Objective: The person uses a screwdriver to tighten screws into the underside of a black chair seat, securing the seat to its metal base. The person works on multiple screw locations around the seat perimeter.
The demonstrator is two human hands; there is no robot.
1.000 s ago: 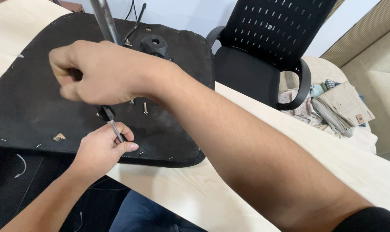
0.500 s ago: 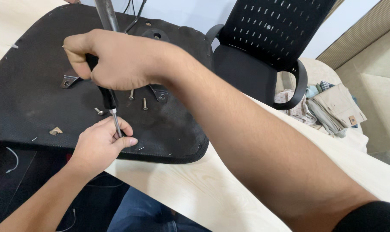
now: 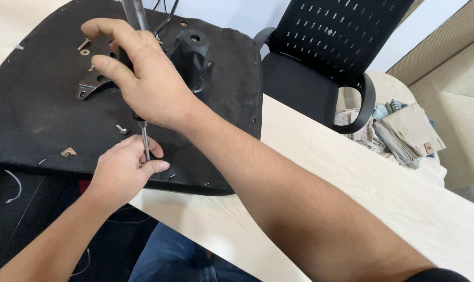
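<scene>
Shifted rightward since the earlier frame, the upturned black seat pad (image 3: 33, 120) lies on the wooden table (image 3: 352, 177). Right hand (image 3: 148, 83), fingers clamped round the screwdriver (image 3: 144, 137) handle; left hand (image 3: 123, 169) pinches its shaft near a loose screw (image 3: 122, 128).

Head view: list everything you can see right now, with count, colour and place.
seat base: one, black, upside down on the table
mechanism: one, black, on the seat base
screwdriver: one, steel shaft, upright on the seat base
loose bolt: one, silver, left of the shaft
table: one, pale wood
office chair: one, black, behind the table
clothes: a pile, beige, far right
left hand: steadies the shaft tip
right hand: grips the handle
</scene>
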